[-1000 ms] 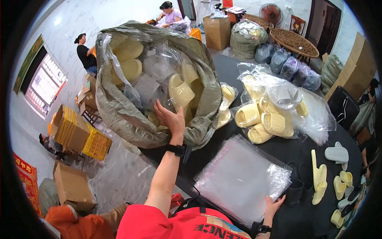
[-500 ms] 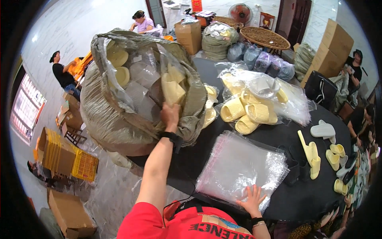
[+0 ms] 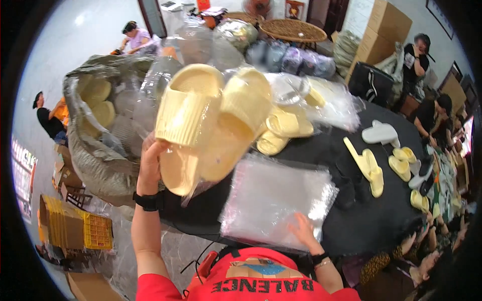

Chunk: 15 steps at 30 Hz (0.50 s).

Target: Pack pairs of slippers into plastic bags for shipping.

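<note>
A pair of pale yellow ribbed slippers (image 3: 188, 113) in a clear plastic bag is lifted close to the camera. My left hand (image 3: 150, 159) is closed on their lower left edge, beside the big woven sack (image 3: 88, 168). Inside that sack lie more slippers in yellow and grey, wrapped in plastic. My right hand (image 3: 302, 231), slightly blurred, rests with its fingers apart at the near right part of a flat stack of clear plastic bags (image 3: 271, 198). Behind the raised pair, partly hidden by it, more yellow slippers (image 3: 287, 123) are heaped on the black table (image 3: 321, 145).
Loose yellow, white and dark slippers (image 3: 369, 168) lie on the table's right side. A black bag (image 3: 372, 83) stands beyond its far right edge. Cartons and a yellow crate (image 3: 98, 230) stand on the floor at left. Several people sit or stand around the room.
My left hand has raised the bagged yellow slippers out of the sack, toward the camera. The view has shifted, so table and sack appear further left. My right hand stays at the bag stack.
</note>
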{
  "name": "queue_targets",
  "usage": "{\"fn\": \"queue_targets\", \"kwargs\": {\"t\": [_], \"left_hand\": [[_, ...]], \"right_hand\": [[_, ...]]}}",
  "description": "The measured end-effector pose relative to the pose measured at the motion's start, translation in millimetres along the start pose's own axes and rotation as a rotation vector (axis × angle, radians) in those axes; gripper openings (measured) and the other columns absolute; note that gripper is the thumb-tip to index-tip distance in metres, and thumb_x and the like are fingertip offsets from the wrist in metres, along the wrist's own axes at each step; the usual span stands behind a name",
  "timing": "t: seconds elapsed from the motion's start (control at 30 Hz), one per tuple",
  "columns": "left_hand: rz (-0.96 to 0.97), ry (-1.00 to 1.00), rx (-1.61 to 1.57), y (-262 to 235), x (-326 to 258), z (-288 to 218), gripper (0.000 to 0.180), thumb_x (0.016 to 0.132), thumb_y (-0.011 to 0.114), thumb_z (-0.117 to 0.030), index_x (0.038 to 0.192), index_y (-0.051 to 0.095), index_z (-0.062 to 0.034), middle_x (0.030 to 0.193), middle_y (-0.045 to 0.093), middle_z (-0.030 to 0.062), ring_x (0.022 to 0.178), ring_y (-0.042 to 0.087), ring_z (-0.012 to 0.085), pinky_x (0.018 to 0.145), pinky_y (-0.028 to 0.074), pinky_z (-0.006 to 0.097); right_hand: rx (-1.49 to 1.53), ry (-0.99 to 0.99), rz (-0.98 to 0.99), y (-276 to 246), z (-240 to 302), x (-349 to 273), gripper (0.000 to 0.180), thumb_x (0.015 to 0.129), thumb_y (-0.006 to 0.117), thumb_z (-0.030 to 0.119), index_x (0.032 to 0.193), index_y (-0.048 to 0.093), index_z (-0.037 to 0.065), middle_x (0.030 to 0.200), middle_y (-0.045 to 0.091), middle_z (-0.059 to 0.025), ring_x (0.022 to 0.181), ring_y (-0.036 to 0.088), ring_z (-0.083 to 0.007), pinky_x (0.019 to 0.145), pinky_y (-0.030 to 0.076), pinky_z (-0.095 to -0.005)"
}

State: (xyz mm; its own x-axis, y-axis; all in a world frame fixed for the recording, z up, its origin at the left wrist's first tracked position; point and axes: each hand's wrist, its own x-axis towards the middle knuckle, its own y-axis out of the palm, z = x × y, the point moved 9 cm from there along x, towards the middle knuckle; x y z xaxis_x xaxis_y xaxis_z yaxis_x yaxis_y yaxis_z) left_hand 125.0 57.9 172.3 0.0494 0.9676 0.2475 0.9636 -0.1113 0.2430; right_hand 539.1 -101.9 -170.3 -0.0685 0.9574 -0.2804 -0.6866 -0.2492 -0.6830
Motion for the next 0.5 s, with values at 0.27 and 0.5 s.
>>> {"fn": "queue_targets", "kwargs": {"t": [0.27,0.5], "left_hand": [[0.332,-0.350,0.643,72.1,-25.0,194.9,0.021,0.081,0.055,-0.011,0.097,0.059,0.0018,0.082,0.060,0.0050,0.074,0.054,0.0097,0.066,0.044,0.023],[0.393,-0.697,0.392,36.9,-84.8,234.9,0.021,0.072,0.042,0.000,0.077,0.062,0.0001,0.069,0.060,0.0042,0.063,0.054,0.0099,0.057,0.043,0.022]], "right_hand": [[1.892,-0.057,0.047,-85.1,57.5,22.8,0.067,0.085,0.042,0.054,0.134,0.027,0.011,0.123,0.043,-0.0124,0.113,0.044,-0.0279,0.091,0.038,-0.0428],[0.998,0.350,-0.313,-41.3,-58.3,-2.5,0.058,0.077,0.061,0.004,0.128,0.034,-0.001,0.115,0.049,-0.0097,0.105,0.047,-0.0168,0.089,0.038,-0.0285]]}}
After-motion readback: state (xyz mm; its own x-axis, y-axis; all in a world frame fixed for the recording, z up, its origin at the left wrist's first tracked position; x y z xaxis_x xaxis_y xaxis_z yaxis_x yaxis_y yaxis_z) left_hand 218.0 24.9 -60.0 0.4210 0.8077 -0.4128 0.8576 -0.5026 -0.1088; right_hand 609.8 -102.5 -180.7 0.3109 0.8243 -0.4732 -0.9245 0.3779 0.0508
